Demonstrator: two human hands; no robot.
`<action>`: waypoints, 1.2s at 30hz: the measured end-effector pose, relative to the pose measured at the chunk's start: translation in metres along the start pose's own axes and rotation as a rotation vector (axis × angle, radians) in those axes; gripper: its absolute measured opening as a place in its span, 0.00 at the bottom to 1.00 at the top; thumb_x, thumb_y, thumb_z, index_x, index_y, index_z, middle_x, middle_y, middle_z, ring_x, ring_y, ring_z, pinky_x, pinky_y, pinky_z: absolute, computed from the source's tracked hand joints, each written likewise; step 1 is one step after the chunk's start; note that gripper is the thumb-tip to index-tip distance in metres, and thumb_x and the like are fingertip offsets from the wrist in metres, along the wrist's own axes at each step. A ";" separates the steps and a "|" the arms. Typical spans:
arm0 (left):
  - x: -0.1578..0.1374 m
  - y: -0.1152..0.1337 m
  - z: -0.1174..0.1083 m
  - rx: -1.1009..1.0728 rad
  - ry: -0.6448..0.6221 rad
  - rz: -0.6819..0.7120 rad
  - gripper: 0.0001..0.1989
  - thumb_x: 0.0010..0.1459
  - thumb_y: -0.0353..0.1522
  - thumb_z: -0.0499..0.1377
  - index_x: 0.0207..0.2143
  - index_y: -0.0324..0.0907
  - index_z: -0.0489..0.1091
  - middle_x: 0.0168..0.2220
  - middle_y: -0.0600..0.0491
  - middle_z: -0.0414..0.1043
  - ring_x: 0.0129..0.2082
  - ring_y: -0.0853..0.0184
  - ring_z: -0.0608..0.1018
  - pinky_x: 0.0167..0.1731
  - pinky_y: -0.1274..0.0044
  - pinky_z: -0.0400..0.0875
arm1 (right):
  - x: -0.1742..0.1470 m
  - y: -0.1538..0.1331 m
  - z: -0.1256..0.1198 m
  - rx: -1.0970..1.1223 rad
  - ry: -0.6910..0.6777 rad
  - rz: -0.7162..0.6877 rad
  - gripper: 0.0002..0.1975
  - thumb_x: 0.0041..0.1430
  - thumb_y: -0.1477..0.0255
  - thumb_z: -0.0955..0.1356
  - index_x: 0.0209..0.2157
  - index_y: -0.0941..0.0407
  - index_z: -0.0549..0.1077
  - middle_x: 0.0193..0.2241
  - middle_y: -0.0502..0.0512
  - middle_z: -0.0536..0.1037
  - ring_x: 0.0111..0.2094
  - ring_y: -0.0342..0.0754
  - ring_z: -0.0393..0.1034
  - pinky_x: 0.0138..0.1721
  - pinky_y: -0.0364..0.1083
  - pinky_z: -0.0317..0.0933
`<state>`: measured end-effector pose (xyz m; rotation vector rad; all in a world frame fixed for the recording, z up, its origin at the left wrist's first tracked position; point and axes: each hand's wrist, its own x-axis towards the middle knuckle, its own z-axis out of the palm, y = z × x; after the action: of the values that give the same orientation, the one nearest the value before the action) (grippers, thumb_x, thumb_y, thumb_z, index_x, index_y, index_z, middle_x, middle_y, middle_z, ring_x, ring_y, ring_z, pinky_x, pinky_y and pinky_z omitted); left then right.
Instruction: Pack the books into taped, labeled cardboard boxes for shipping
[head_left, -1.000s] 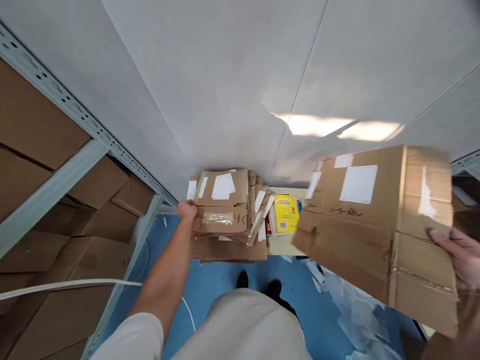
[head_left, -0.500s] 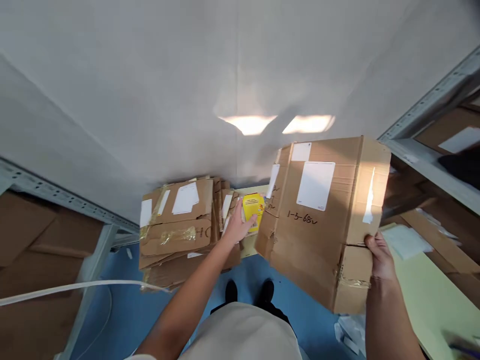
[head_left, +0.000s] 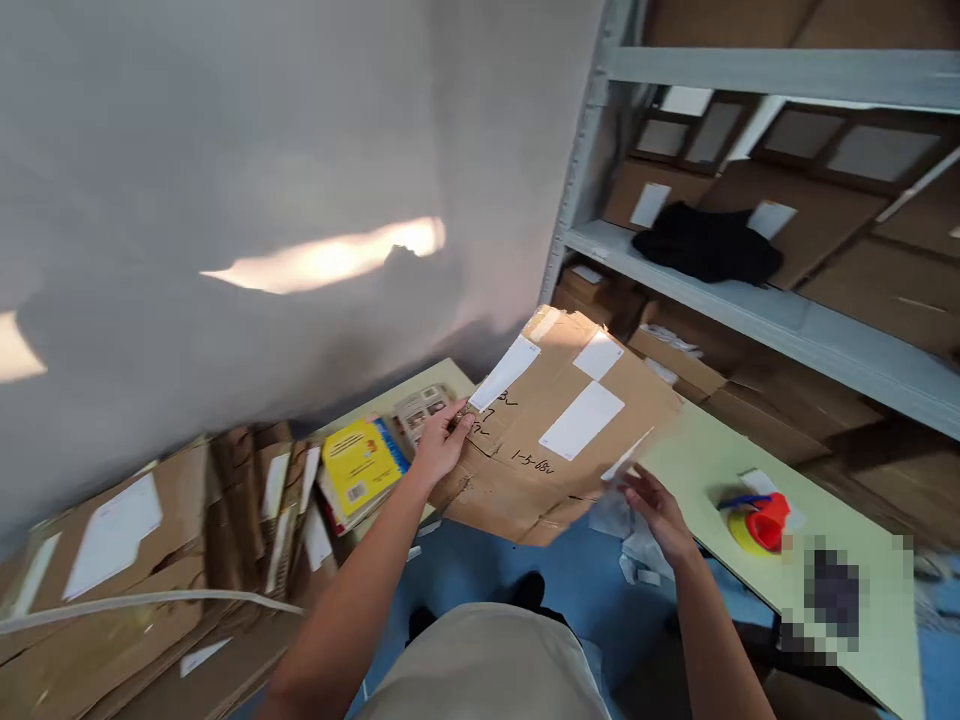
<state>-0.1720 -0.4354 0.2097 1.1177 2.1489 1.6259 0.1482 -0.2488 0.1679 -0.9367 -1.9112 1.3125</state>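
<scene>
A flattened cardboard box [head_left: 517, 500] with white labels and the handwriting "1-5-68" is tilted in front of me. My left hand [head_left: 441, 445] is closed on its left edge, thumb on top. My right hand [head_left: 656, 510] is beside its lower right edge, fingers apart and slightly blurred; whether they touch the cardboard I cannot tell. Left of my left hand, a yellow book [head_left: 360, 465] lies on a small pile of books. A grey printed booklet or magazine [head_left: 420, 405] sits just behind it, partly hidden by the hand.
More flattened boxes [head_left: 161, 530] stack up at the left. A pale green table [head_left: 739, 445] runs to the right, bearing a red and yellow tape dispenser [head_left: 761, 522]. Metal shelving [head_left: 780, 310] with cartons and a black cloth [head_left: 709, 243] rises behind. Plastic scraps [head_left: 637, 545] are below.
My view has turned right. My left hand has left the yellow book and taken the box's left edge. The box has turned and tilted; my right hand has loosened from its right side.
</scene>
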 end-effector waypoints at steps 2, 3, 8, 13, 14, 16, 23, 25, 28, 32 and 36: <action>0.014 0.022 0.033 0.108 -0.127 0.074 0.19 0.58 0.39 0.52 0.48 0.40 0.72 0.47 0.47 0.75 0.43 0.59 0.76 0.42 0.70 0.71 | 0.007 0.008 -0.043 -0.027 0.158 0.032 0.36 0.48 0.54 0.70 0.58 0.50 0.61 0.53 0.64 0.70 0.52 0.58 0.67 0.44 0.58 0.67; 0.021 0.034 0.050 0.153 -0.197 0.127 0.19 0.59 0.39 0.52 0.48 0.41 0.72 0.46 0.47 0.76 0.42 0.60 0.77 0.39 0.71 0.71 | 0.012 0.008 -0.065 -0.046 0.244 0.033 0.38 0.48 0.55 0.70 0.59 0.50 0.59 0.55 0.65 0.67 0.54 0.58 0.65 0.45 0.59 0.66; 0.054 0.092 0.137 0.370 -0.506 0.501 0.17 0.64 0.36 0.48 0.50 0.44 0.70 0.37 0.49 0.77 0.35 0.64 0.77 0.34 0.74 0.69 | 0.031 -0.012 -0.152 -0.224 0.359 -0.130 0.44 0.45 0.59 0.73 0.62 0.48 0.53 0.61 0.62 0.59 0.60 0.58 0.57 0.52 0.57 0.60; 0.069 0.123 0.220 0.456 -0.654 0.795 0.17 0.65 0.32 0.47 0.52 0.44 0.67 0.34 0.50 0.77 0.35 0.63 0.77 0.39 0.70 0.66 | 0.015 0.004 -0.179 -0.243 0.316 0.062 0.21 0.53 0.59 0.68 0.46 0.55 0.70 0.41 0.58 0.77 0.42 0.53 0.71 0.42 0.50 0.65; 0.071 0.124 0.234 0.456 -0.674 0.826 0.17 0.64 0.31 0.47 0.53 0.44 0.66 0.36 0.50 0.77 0.36 0.63 0.77 0.41 0.69 0.66 | 0.007 0.013 -0.181 -0.219 0.344 0.101 0.17 0.55 0.59 0.67 0.42 0.56 0.72 0.35 0.56 0.78 0.37 0.52 0.71 0.38 0.48 0.65; 0.074 0.123 0.259 0.441 -0.705 0.862 0.17 0.64 0.30 0.48 0.54 0.44 0.64 0.39 0.50 0.77 0.37 0.63 0.77 0.45 0.67 0.65 | -0.009 0.032 -0.185 -0.165 0.411 0.137 0.14 0.55 0.60 0.67 0.36 0.55 0.72 0.30 0.54 0.77 0.33 0.50 0.71 0.34 0.47 0.65; 0.106 0.123 0.325 0.260 -0.528 0.965 0.05 0.60 0.32 0.55 0.38 0.44 0.68 0.44 0.49 0.76 0.46 0.61 0.76 0.54 0.64 0.57 | -0.004 0.049 -0.209 -0.134 0.647 0.141 0.11 0.54 0.62 0.68 0.32 0.54 0.74 0.28 0.53 0.77 0.30 0.49 0.71 0.33 0.47 0.65; 0.118 0.129 0.338 0.247 -0.377 0.976 0.03 0.58 0.33 0.57 0.34 0.44 0.68 0.39 0.50 0.76 0.46 0.59 0.75 0.55 0.61 0.52 | 0.009 0.043 -0.215 -0.141 0.697 0.149 0.11 0.54 0.61 0.68 0.32 0.54 0.74 0.29 0.54 0.78 0.31 0.50 0.71 0.34 0.48 0.66; 0.135 0.137 0.356 0.178 -0.280 0.950 0.03 0.56 0.33 0.58 0.33 0.44 0.67 0.31 0.51 0.75 0.40 0.59 0.75 0.53 0.59 0.52 | 0.026 0.034 -0.222 -0.142 0.768 0.137 0.09 0.55 0.63 0.68 0.34 0.54 0.74 0.32 0.56 0.78 0.36 0.52 0.72 0.40 0.52 0.67; 0.152 0.136 0.378 -0.103 -0.409 0.975 0.02 0.54 0.31 0.55 0.30 0.44 0.62 0.25 0.54 0.70 0.34 0.62 0.73 0.48 0.60 0.61 | 0.041 0.032 -0.227 -0.121 0.754 0.032 0.07 0.56 0.65 0.68 0.35 0.51 0.75 0.44 0.58 0.75 0.49 0.56 0.69 0.51 0.58 0.63; 0.157 0.119 0.398 -0.320 -0.467 1.022 0.04 0.52 0.29 0.52 0.28 0.45 0.58 0.23 0.56 0.63 0.29 0.65 0.70 0.47 0.57 0.66 | 0.054 0.043 -0.235 -0.129 0.581 0.065 0.09 0.55 0.61 0.69 0.31 0.51 0.77 0.51 0.58 0.69 0.56 0.57 0.61 0.55 0.58 0.58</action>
<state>0.0053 -0.0277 0.2130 2.3706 0.9731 1.6579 0.3178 -0.0757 0.2042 -1.2880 -1.5273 0.8284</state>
